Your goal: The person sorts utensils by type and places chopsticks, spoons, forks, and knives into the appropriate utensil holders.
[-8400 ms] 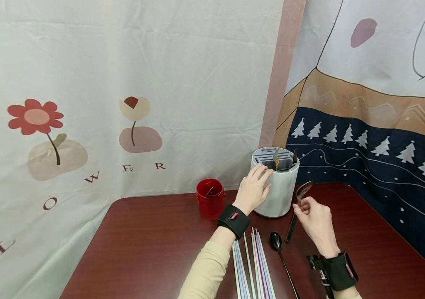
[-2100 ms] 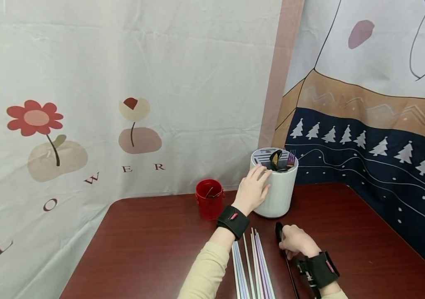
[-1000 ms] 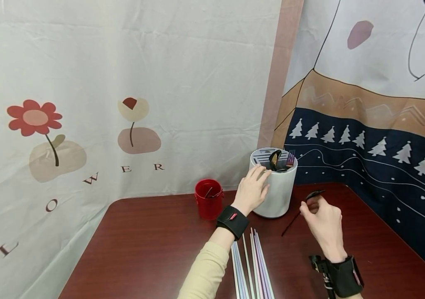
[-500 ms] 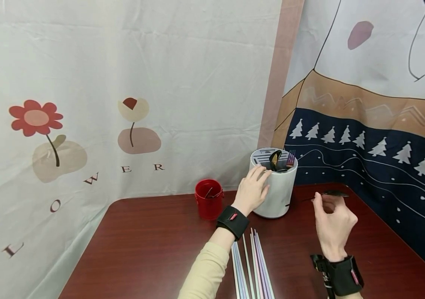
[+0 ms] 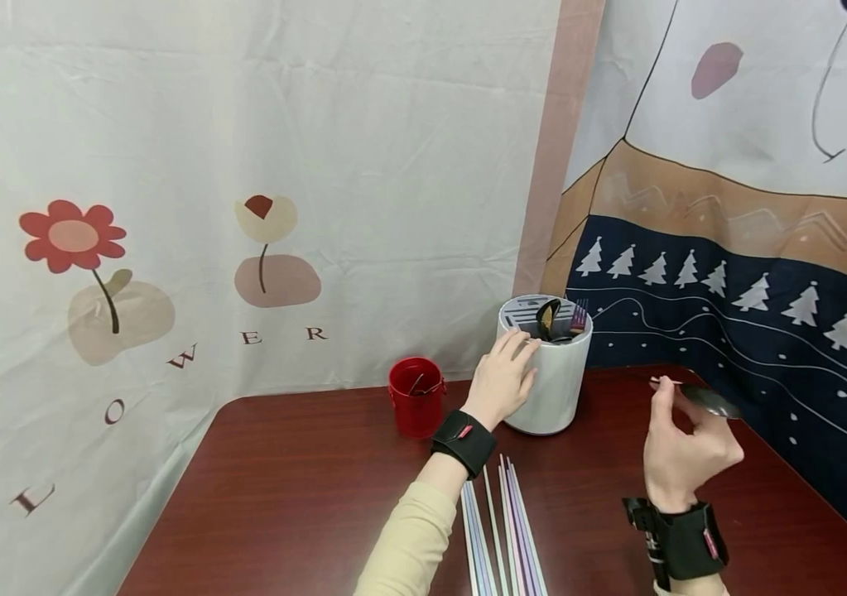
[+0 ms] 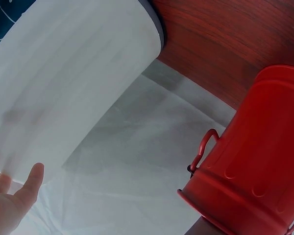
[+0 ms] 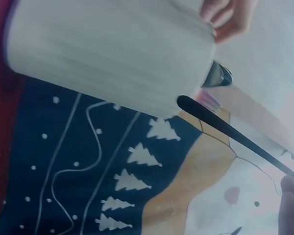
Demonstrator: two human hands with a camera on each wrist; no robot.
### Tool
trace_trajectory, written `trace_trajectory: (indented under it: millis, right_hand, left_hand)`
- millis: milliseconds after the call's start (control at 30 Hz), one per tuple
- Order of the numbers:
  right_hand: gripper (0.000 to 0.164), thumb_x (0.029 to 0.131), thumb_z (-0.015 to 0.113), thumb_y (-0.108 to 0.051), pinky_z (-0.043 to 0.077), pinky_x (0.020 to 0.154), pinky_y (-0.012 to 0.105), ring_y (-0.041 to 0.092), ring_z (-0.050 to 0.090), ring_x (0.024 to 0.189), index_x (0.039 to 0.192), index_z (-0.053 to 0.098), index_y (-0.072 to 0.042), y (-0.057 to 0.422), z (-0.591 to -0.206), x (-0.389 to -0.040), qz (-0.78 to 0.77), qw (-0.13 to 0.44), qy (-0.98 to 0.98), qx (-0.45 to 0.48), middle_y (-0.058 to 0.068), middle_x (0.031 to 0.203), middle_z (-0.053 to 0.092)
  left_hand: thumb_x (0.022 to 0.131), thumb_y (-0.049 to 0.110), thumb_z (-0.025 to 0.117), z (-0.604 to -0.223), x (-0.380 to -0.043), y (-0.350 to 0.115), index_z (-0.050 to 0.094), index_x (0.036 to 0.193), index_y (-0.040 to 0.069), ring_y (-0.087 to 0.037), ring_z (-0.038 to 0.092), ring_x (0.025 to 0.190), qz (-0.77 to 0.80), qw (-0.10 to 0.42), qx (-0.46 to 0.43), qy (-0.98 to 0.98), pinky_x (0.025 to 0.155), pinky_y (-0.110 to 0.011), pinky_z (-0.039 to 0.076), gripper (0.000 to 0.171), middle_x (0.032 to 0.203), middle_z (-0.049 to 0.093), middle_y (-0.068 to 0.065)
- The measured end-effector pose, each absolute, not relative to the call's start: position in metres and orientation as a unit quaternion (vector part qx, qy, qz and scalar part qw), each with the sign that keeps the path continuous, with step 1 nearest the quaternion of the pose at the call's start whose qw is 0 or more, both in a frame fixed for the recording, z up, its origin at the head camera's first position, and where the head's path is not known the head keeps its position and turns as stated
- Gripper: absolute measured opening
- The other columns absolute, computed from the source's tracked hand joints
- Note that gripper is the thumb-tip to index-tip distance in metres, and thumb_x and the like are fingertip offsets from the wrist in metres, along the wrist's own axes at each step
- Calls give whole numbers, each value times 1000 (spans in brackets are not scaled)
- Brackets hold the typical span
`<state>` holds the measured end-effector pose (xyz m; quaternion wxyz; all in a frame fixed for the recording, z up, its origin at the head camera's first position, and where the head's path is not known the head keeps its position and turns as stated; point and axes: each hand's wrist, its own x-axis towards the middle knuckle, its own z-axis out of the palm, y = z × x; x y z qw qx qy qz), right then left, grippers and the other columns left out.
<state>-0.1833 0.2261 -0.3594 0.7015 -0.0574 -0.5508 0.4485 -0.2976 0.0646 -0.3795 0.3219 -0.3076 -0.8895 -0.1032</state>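
Black-handled, a spoon (image 5: 714, 404) is hovering near the far right corner of the reddish-brown table (image 5: 304, 480), the right hand (image 5: 691, 459) pinching the handle. The left hand (image 5: 501, 382) is resting relaxed fingers on a white holder (image 5: 560, 389) by the far edge. Printed wall cloth (image 5: 393, 165) is hanging behind.

Counted: bench (image 5: 304, 488) 1, holder (image 5: 553, 385) 1, pail (image 5: 419, 410) 1, fork (image 5: 579, 318) 1, hands (image 5: 501, 379) 2, wristbands (image 5: 465, 444) 2. Spoons (image 5: 712, 402): 1 held, at least 1 in holder. Chopsticks (image 5: 523, 534): at least 6, exact count unclear; printed flowers (image 5: 73, 236) 2, printed trees (image 5: 806, 306) at least 8.
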Motion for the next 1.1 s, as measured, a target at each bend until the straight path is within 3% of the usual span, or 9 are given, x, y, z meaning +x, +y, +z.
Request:
trace_trajectory:
  millis: [233, 467, 700, 800, 967, 1100]
  right_hand:
    - [14, 81, 73, -12, 51, 78, 17, -4, 67, 72, 79, 75, 2, 229, -339, -202, 462, 713, -527, -36, 5, 78, 75]
    - [20, 84, 70, -14, 46, 81, 11, -17, 60, 77, 86, 73, 6, 225, -334, -230, 430, 683, -590, -14, 23, 79, 71]
    - [28, 88, 66, -17, 39, 76, -1, -26, 49, 75, 91, 66, 11, 223, -335, -250, 403, 616, -677, -2, 25, 83, 70]
    - [24, 89, 65, -15, 36, 73, -2, -13, 55, 71, 90, 66, 9, 224, -336, -259, 388, 587, -711, -3, 24, 84, 70]
    - [20, 89, 65, -14, 32, 67, 1, 30, 65, 70, 91, 65, 7, 225, -337, -272, 363, 533, -765, -2, 23, 85, 70]
    - [19, 88, 67, -13, 38, 64, 11, 33, 66, 72, 91, 67, 5, 224, -340, -279, 349, 501, -792, -6, 22, 85, 71]
  left_hand:
    - [95, 30, 55, -380, -299, 62, 54, 133, 23, -15, 42, 136, -104, 327, -308, -887, 85, -30, 55, 39, 137, 52, 3]
    - [95, 31, 56, -380, -299, 63, 54, 133, 23, -15, 42, 136, -97, 333, -307, -886, 85, -29, 54, 39, 136, 52, 3]
    - [95, 31, 55, -380, -299, 63, 53, 134, 24, -14, 40, 137, -92, 329, -305, -889, 86, -29, 54, 40, 137, 51, 4]
    - [95, 32, 55, -380, -299, 63, 53, 134, 24, -14, 41, 137, -90, 330, -306, -888, 85, -29, 54, 40, 137, 51, 3]
    - [95, 32, 54, -381, -299, 63, 53, 134, 24, -14, 40, 137, -90, 329, -304, -890, 86, -29, 54, 40, 138, 51, 4]
    - [95, 32, 55, -382, -300, 63, 53, 134, 24, -14, 40, 137, -84, 333, -304, -888, 85, -28, 54, 40, 138, 51, 4]
